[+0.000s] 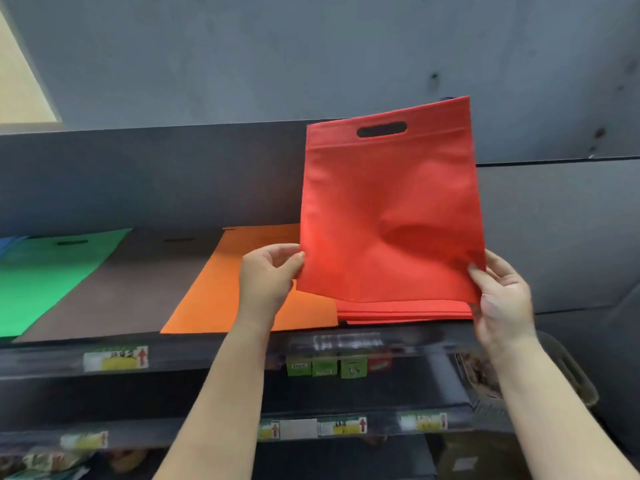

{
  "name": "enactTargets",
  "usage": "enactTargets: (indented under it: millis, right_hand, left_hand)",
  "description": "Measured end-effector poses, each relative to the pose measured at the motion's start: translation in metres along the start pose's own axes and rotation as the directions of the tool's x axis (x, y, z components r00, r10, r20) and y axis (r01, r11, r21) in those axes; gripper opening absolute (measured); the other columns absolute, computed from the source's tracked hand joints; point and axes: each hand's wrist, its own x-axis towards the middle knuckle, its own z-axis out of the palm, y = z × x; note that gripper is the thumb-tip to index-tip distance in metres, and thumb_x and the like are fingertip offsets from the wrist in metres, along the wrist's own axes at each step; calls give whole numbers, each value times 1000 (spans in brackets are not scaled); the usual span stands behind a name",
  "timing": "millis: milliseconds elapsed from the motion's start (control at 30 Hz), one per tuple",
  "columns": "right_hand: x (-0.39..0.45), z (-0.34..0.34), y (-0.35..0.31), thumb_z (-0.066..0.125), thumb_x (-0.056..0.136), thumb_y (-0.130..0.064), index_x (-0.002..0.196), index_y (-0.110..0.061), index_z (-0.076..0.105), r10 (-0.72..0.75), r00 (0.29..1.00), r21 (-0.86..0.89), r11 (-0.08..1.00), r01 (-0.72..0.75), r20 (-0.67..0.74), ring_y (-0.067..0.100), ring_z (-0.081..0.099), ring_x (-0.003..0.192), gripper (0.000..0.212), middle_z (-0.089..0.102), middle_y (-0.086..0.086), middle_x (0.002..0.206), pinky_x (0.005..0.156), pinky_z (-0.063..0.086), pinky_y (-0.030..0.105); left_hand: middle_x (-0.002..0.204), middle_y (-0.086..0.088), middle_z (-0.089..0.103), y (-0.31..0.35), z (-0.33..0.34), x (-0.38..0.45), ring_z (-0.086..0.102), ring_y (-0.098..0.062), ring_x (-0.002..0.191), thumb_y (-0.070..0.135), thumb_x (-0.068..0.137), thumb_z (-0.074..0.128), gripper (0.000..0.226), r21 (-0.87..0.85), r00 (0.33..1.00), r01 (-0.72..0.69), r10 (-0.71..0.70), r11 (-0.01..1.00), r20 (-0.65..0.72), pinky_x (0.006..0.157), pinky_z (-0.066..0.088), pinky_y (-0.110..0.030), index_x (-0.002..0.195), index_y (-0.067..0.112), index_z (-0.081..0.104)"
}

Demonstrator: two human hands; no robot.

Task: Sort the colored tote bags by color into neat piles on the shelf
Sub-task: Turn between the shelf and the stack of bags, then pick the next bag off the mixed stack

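I hold a red tote bag (388, 209) upright above the shelf, its cut-out handle at the top. My left hand (268, 275) pinches its lower left edge and my right hand (502, 299) pinches its lower right corner. Directly beneath it a pile of red bags (405, 311) lies flat on the shelf (207, 351). To the left lie an orange pile (221, 289), a dark brown pile (138, 282), a green pile (45, 275) and, at the far left edge, a sliver of blue bag (8, 242).
The shelf's front rail carries price labels (116, 358). Lower shelves hold small green boxes (325, 367) and packaged goods. A grey basket (568, 372) sits behind my right forearm. A grey wall rises behind the shelf.
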Motion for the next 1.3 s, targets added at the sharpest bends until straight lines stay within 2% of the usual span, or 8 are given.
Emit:
enactTargets:
  millis: [200,300,433,533,667,833,1000,1300]
  right_hand:
    - [30,-38,-4,54,90,8,96,-11,67,-140,990,-459,881,117,-16,-5,63,70,23,71,-11,73,72,49,9]
    - [39,-51,2,59,88,2,109,0,67,-203,978,-783,599,167,53,21,66,91,23,71,14,98,79,44,20]
    - [45,-59,6,59,90,-6,119,5,60,-103,989,-942,305,137,110,38,54,110,32,60,25,115,90,34,31]
    - [48,-64,5,59,93,-20,129,3,51,25,993,-974,201,107,114,39,48,116,44,51,25,122,96,35,37]
    - [50,-79,-15,52,96,-30,134,-6,50,23,983,-972,159,174,180,33,44,123,46,49,16,131,100,36,39]
    - [51,-121,-66,38,99,-46,143,-19,37,75,969,-932,-266,248,237,25,37,130,51,40,2,143,99,34,37]
    - [49,-186,-121,28,100,-49,139,-19,38,51,993,-882,-457,114,102,26,40,128,50,41,3,142,98,36,40]
    - [21,-324,-197,31,99,-50,140,-23,37,-99,976,-768,-604,-213,-193,26,39,131,50,43,4,141,102,34,42]
  left_hand:
    - [95,-6,71,-14,42,-5,66,-16,86,10,87,66,17,298,996,-83,70,951,53,80,53,-28,103,5,72]
    - [96,-8,71,-18,57,-6,61,-14,82,12,88,65,21,462,991,-122,84,878,103,75,44,-21,106,4,70]
    - [103,-12,68,-20,68,-6,62,-23,94,16,89,64,28,620,989,-128,56,774,135,79,43,-27,115,5,65]
    - [117,-8,58,-20,78,-9,56,-25,107,27,91,60,35,771,986,-159,60,617,155,88,42,-33,122,10,59]
    - [122,-4,56,-7,107,-20,52,-23,111,35,95,51,39,806,947,-319,196,499,253,88,38,-35,127,14,55]
    - [126,-4,55,22,180,-36,51,-27,113,38,94,48,43,749,840,-540,313,385,444,90,36,-37,129,14,52]
    - [115,-9,61,51,272,-62,56,-33,107,34,87,61,38,610,711,-703,366,364,601,87,37,-39,116,9,61]
    - [138,0,44,95,427,-134,40,-23,126,41,96,42,45,353,425,-904,415,242,804,98,29,-35,134,17,41]
